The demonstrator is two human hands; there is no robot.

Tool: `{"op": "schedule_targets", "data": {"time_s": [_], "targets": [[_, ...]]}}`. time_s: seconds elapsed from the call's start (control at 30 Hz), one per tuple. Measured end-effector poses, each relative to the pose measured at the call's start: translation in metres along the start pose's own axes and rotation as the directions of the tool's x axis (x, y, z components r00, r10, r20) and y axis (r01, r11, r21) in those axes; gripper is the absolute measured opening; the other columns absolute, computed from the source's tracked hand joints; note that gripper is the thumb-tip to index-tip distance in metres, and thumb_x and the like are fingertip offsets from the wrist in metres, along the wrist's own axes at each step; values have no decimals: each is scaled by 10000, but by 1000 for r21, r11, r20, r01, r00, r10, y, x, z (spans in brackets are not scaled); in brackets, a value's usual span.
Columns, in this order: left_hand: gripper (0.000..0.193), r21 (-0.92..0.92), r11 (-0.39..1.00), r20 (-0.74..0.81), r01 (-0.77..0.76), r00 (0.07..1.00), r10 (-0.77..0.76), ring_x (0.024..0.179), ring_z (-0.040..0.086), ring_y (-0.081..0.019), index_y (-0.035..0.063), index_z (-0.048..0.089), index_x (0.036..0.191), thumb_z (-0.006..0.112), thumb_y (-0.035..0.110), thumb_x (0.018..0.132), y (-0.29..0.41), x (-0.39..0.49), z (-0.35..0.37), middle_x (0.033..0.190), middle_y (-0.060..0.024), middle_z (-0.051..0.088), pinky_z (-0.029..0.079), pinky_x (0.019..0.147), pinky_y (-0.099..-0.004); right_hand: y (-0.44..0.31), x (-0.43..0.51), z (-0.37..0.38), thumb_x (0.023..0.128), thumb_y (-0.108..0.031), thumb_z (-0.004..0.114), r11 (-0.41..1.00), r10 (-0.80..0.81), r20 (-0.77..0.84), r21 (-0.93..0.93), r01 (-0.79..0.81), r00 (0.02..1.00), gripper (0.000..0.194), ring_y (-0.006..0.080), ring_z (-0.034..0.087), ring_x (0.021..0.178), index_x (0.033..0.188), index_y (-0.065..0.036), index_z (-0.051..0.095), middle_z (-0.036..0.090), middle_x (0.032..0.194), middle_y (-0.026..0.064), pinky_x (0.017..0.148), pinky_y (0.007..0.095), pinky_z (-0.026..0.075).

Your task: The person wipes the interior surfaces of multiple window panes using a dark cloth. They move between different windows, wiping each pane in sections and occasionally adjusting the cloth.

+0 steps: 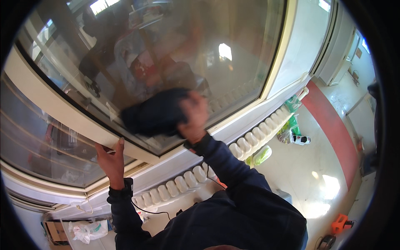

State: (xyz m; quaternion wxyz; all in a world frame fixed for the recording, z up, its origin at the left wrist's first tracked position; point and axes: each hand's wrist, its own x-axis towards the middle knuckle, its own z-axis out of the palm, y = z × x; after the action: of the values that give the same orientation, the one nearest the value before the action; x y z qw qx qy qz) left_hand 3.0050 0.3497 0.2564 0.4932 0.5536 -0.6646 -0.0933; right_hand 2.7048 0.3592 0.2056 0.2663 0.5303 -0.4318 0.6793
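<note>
A dark cloth [156,112] lies against the lower part of a large glass pane [243,72]. My right hand [194,117] is on the cloth's right end, gripping it; both are blurred by motion. My left hand [111,159] pinches the lower edge of the cream window sash frame [78,114], its thumb on the near face and the fingers partly hidden beneath. Reflections of a room and a person show in the pane. Left of the sash, a second window pane [40,147] with curved light streaks is visible.
A white ribbed radiator [250,140] runs below the sill. On the floor are a cabbage [262,155], a dark bottle [301,139], green plastic bags [293,104] and an orange object [340,223]. A white plastic bag [89,230] lies at lower left. A thin cord [153,212] hangs near my left sleeve.
</note>
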Motion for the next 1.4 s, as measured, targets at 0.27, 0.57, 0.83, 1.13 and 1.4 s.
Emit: {"op": "schedule_targets", "data": {"time_s": [0.27,0.57,0.83,1.13,1.4], "targets": [[639,-41,997,-109,-65,992,60,890,716,-287,-34,570,1237,907,280,794,2,-3,11,1015,-193,711,555,771,-375,77,115,-29,784,-6,601,934,-315,-5,-181,309,949,369,393,646,1133,1129,-28,729,662,1243,217,986,464,519],[512,-43,999,-177,-32,984,24,809,691,-248,-14,606,1110,909,198,755,12,-3,17,947,-153,702,561,731,-365,223,179,-107,898,-142,664,973,210,-580,49,-224,787,502,394,577,1265,1347,60,564,603,1346,261,1134,470,406],[638,77,977,-240,-197,948,210,931,729,-379,42,641,1218,928,257,691,-32,-10,22,1025,-188,736,574,797,-420,-50,119,25,657,-289,790,849,-528,473,259,461,705,529,415,546,1359,1154,-122,718,595,1453,181,1189,547,378],[656,176,952,-256,-251,922,291,805,675,-409,-8,596,1127,925,366,699,-21,-8,22,913,-190,665,554,683,-454,-63,193,42,676,-146,694,804,-594,242,195,561,767,449,399,614,1229,1117,-65,711,645,1359,176,1138,557,418],[552,172,961,-267,-217,929,258,734,650,-389,13,547,985,926,316,722,2,-6,12,851,-179,633,521,628,-450,0,426,5,859,-114,747,983,-182,-434,-63,172,882,437,431,615,1156,1260,14,629,658,1223,227,1024,492,470]]}}
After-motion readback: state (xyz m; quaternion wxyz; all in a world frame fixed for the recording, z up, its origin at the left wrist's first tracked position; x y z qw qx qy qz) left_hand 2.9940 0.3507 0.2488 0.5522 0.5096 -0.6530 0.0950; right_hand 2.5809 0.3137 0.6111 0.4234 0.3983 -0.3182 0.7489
